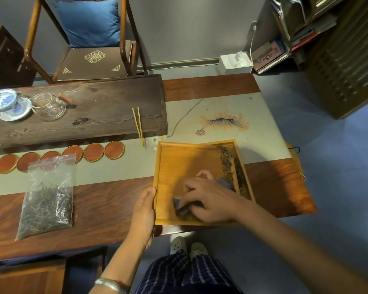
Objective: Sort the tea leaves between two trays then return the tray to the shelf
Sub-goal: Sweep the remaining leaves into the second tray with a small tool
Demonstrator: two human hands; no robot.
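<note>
**Leaves lie to the right of the working hand, banked along the tray's far wall**

On the near edge of the wooden table [106,206], the yellow wooden tray [179,162] sits slightly turned, and a second tray seems to lie under it, its rim showing along the right side. The left hand [143,211] rests flat against the tray's left rim, fingers straight, steadying it. The right hand [208,198] is inside the tray, fingers curled around a dark folded cloth [182,206] pressed to the floor near the front edge.

The tea leaves [228,166] lie just to the right of and beyond that hand, heaped in a narrow band whose long axis runs along the right wall from the far corner toward the front. The right hand is much the nearer; the left is across the whole tray. A sweep toward the leaves would likely go rightward and away, and the right wall stops them.

Further left lie a zip bag of tea [47,200], a row of round coasters [72,155] and gold tweezers [139,125] against the dark tea board [106,98]. Nothing stands between hand and leaves. The slatted shelf unit [348,66] is well apart to the right, across open floor.
</note>
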